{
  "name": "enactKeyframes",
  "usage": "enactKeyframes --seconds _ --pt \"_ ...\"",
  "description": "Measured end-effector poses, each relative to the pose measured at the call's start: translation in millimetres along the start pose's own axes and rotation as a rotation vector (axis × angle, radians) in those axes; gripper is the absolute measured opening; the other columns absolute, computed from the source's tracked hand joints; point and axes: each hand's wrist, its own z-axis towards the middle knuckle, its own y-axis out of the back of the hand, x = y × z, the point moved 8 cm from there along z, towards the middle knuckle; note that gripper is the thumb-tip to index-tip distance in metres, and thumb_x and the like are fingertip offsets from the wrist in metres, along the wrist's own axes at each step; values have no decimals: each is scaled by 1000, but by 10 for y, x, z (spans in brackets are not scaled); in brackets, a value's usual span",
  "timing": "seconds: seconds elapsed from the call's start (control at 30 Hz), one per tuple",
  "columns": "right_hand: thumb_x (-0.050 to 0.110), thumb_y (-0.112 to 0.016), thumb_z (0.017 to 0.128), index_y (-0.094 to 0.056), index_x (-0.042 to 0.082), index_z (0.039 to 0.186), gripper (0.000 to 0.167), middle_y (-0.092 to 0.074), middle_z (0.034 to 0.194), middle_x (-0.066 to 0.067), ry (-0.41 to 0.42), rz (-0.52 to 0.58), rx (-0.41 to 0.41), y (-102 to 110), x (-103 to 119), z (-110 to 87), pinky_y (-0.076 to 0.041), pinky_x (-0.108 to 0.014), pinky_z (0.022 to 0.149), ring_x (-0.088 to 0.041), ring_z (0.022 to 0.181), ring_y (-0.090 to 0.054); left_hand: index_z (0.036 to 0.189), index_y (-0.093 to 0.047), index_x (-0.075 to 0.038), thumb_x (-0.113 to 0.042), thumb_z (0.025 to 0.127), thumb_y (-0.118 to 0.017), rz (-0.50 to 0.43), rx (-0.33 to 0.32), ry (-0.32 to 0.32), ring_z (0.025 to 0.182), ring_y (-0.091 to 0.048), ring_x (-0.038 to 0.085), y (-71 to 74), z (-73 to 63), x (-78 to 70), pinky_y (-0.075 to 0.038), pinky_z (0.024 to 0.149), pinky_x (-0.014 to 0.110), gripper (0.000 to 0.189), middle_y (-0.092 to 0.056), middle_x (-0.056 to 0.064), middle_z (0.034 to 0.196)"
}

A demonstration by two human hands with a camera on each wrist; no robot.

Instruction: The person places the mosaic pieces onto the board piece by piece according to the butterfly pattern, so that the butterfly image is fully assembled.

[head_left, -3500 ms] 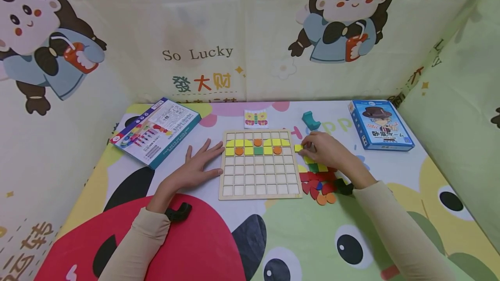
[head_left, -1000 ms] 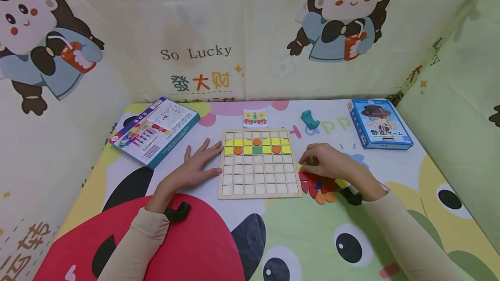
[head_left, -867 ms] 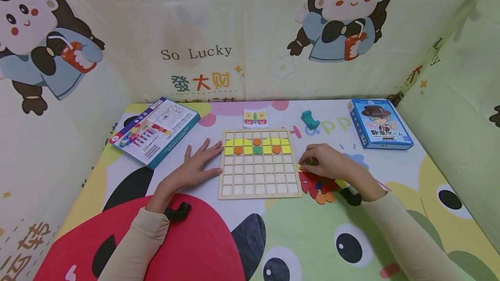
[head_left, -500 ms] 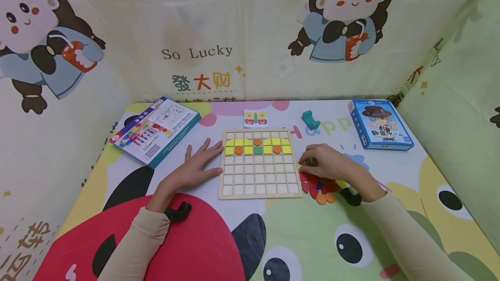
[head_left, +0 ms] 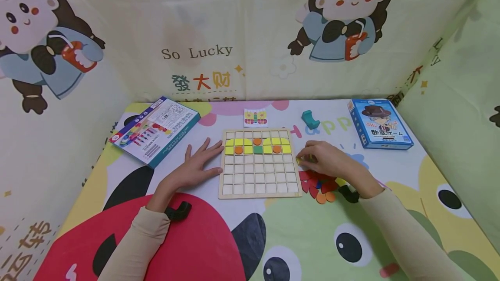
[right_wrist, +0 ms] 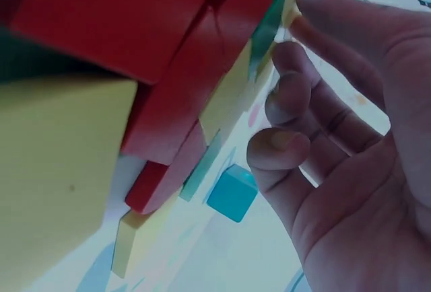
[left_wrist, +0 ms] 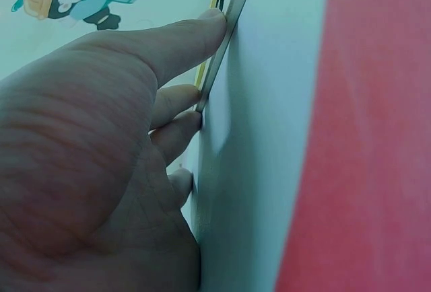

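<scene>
A wooden grid board (head_left: 259, 178) lies mid-table. Yellow tiles, orange discs and one green square (head_left: 258, 150) fill part of its upper rows; the lower cells are bare. My left hand (head_left: 198, 166) rests beside it with fingers spread, fingertips and thumb touching the board's left edge. Just off the right edge, my right hand (head_left: 326, 157) pinches a small yellow tile (right_wrist: 291, 3) between thumb and index finger, the other fingers curled loosely. Under and below that hand lies a pile of loose pieces: red tiles (head_left: 308, 181), orange discs (head_left: 321, 198), some yellow, green and blue.
A card with a butterfly pattern (head_left: 255, 118) lies behind the board. Right of it sits a teal block (head_left: 310, 119) with a curved notch. A flat box (head_left: 156, 131) lies at the back left, a blue box (head_left: 380, 125) at the back right.
From near the board's upper right, my right hand went down to the pile and stayed briefly. In the last half second it rose slightly with a yellow tile. My left hand stays put.
</scene>
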Motion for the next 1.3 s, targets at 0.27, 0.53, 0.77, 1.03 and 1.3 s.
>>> enactKeyframes --seconds 0.27,0.53,0.77,1.03,1.3 --pt "26 -86 90 -82 11 117 31 -73 106 -7 -81 -38 -23 24 -31 35 -64 -31 79 -16 91 -62 167 -34 -23 -42 97 -74 3 0 -7 169 1 38 4 -1 4 18 124 76 83 -25 3 179" --pt "26 -87 89 -81 12 118 33 -70 110 -8 -96 -20 -17 12 -71 57 -64 -33 81 -18 97 -61 167 -35 -23 -41 97 -74 -2 -4 -4 169 0 37 3 -1 13 18 124 76 82 -25 3 178" --pt "16 -80 93 -81 18 122 29 -68 114 -7 -65 47 29 -29 -90 9 -60 -26 77 -18 101 -59 167 -34 -25 -42 97 -74 3 -2 0 169 1 36 -7 3 16 19 124 75 82 -25 2 179" --pt "19 -85 90 -81 15 120 30 -70 112 -6 -52 42 -7 16 -96 -35 -60 -26 79 -17 97 -60 167 -35 -24 -41 97 -74 0 -4 1 169 0 37 4 -3 8 18 124 76 83 -25 3 179" --pt "28 -89 87 -81 14 105 25 -68 103 -5 -109 20 -22 30 -120 -35 -63 -33 80 -18 95 -61 167 -35 -23 -40 96 -74 3 -5 2 169 0 37 4 -5 -6 18 124 76 83 -25 3 179"
